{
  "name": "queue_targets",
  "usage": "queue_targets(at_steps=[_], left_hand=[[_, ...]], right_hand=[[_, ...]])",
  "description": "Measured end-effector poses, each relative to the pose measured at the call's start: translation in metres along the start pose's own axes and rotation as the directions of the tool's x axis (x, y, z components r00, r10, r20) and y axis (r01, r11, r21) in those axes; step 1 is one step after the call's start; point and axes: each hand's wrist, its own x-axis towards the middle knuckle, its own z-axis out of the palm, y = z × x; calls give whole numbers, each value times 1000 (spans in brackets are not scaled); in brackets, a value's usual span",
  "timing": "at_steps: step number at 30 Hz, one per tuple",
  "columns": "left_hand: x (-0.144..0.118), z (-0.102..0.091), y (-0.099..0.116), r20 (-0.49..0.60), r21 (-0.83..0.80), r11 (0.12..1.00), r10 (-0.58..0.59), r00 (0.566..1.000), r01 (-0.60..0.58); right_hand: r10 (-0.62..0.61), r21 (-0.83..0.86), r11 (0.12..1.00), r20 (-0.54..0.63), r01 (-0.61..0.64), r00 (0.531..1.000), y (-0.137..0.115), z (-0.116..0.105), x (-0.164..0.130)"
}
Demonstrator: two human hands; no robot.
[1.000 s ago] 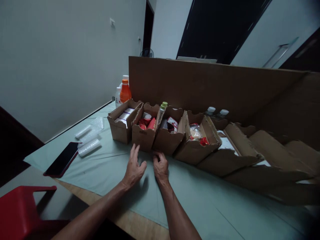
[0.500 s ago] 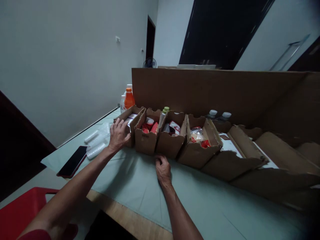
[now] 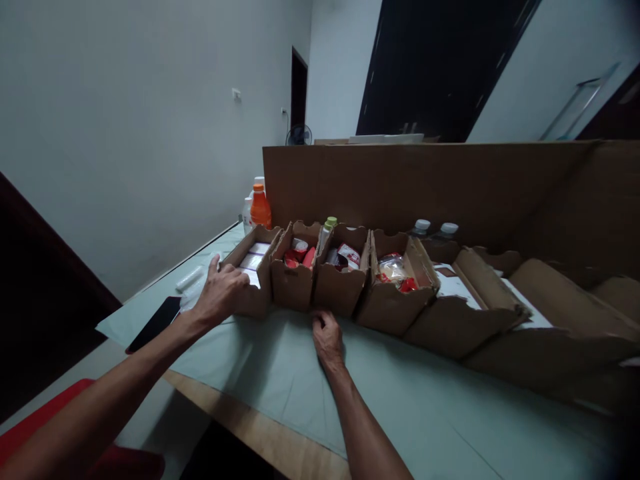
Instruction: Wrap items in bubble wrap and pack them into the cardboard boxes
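At the left end of a row of open cardboard bins stands a cardboard box (image 3: 257, 303) with several small white boxes (image 3: 251, 261) in it. My left hand (image 3: 223, 291) is at its near left corner, with some fingers bent over the front rim and one finger raised; the fingertips are partly hidden. My right hand (image 3: 327, 337) rests curled on the green cloth, against the foot of the neighbouring bins, and nothing shows in it. The second bin (image 3: 291, 290) holds red packets (image 3: 299, 253). In the third bin (image 3: 340, 290) lie a red-and-white packet (image 3: 350, 255) and dark items.
More bins (image 3: 395, 310) continue rightward, before a tall cardboard panel (image 3: 400, 180). An orange bottle (image 3: 260, 208) stands behind the left box, and white-capped bottles (image 3: 448, 230) stand farther right. A phone (image 3: 154, 325) and bubble wrap (image 3: 191, 283) lie left, partly behind my left arm.
The leftmost box has shifted toward me and slightly left, away from the row. My left hand has moved left and down with it. My right hand stays in place.
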Motion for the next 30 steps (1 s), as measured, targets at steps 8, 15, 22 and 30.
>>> queue_targets(at_steps=[8,15,22,30], left_hand=[[-9,-30,92,34,-125,968,223,974,-217],[-8,-67,113,-394,-392,894,49,918,-216],[-32,-17,8,-240,-876,421,-802,547,234],[-35,60,-10,104,-958,63,-833,544,280]], right_hand=[[41,26,999,56,-42,998,2,-4,5],[112,54,992,92,-117,989,-3,-7,6],[228,132,961,109,-242,967,-18,-11,8],[398,360,842,90,-403,913,-70,-22,-3]])
